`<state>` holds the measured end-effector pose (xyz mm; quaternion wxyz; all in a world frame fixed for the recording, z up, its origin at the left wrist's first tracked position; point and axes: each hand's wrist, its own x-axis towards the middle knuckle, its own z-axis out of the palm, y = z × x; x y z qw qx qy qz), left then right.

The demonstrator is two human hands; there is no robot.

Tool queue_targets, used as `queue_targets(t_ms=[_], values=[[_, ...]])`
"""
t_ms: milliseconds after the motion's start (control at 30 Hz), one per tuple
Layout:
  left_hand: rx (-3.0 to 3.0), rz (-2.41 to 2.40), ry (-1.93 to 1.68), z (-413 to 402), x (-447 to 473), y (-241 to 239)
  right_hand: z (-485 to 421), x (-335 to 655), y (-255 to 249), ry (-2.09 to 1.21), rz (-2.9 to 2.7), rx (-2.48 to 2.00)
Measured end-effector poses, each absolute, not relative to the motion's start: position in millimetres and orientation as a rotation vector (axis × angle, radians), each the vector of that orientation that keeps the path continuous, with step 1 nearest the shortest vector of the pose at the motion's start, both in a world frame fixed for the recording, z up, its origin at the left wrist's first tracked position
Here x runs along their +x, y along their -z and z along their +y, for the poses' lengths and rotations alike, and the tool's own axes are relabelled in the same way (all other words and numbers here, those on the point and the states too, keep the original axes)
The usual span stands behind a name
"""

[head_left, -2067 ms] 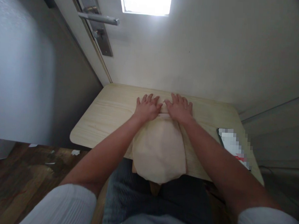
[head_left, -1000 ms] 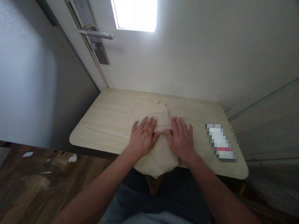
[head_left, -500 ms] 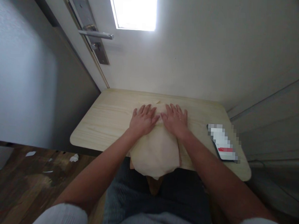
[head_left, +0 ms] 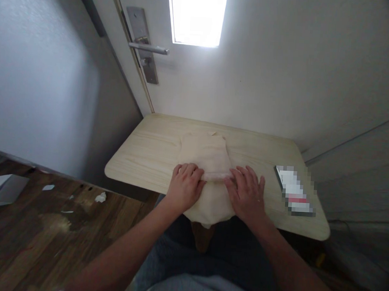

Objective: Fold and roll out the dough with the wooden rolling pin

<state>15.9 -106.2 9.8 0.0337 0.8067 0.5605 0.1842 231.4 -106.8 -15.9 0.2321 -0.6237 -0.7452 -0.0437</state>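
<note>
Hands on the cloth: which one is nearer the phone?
The right hand, fingers spread on the cream cloth, lies nearer the phone; the left hand, fingers curled, is farther off.

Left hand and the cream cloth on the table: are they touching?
Touching. The head view shows the left hand lying on the cream cloth, fingertips at its folded ridge, with no gap between them.

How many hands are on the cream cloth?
2. The left hand lies on the cloth left of its fold, the right hand right of it, both near the table's front edge.
</note>
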Motion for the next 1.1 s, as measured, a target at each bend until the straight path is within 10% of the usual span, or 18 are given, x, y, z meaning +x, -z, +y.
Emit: queue_targets(t_ms=[1100], values=[[2.141,2.149,-0.406,-25,-44,2,71,102,-6,0.137,-2.251,-1.648]])
